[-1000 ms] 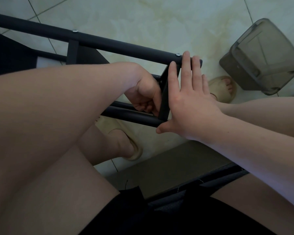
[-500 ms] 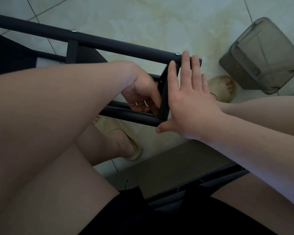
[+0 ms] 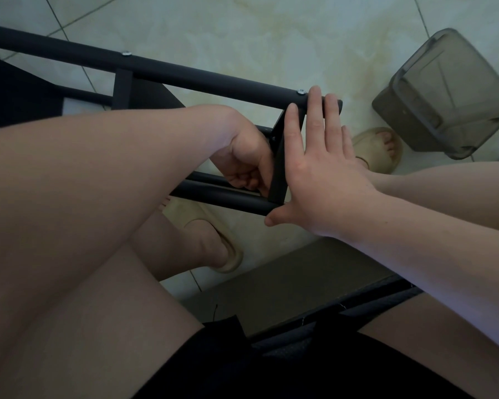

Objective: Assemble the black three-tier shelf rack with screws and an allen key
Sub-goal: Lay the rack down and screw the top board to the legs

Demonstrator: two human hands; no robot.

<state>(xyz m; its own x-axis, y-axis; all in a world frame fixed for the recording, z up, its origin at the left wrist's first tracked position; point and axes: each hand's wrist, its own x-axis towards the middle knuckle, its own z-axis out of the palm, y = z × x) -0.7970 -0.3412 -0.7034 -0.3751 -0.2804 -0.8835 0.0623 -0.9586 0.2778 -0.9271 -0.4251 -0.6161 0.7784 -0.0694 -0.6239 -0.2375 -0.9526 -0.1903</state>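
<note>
Knees up close, person seated. Right hand (image 3: 320,180) is flat with straight fingers, pressed on the crossbar (image 3: 278,168) of the rack (image 3: 199,79). Its fingertips reach the top tube beside a screw (image 3: 301,92), thumb by the lower tube's end. Left hand (image 3: 245,159) is inside the frame, touching the crossbar, fingers curled; cannot tell what they hold. Rack tubes run across before the knees, over the floor (image 3: 242,33). Grey bin (image 3: 444,93) far right.

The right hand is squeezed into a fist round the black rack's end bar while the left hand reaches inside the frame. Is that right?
Not a fist. In the head view the right hand lies flat, fingers straight, pressed against the black rack's end bar, while the left hand reaches inside the frame.
</note>
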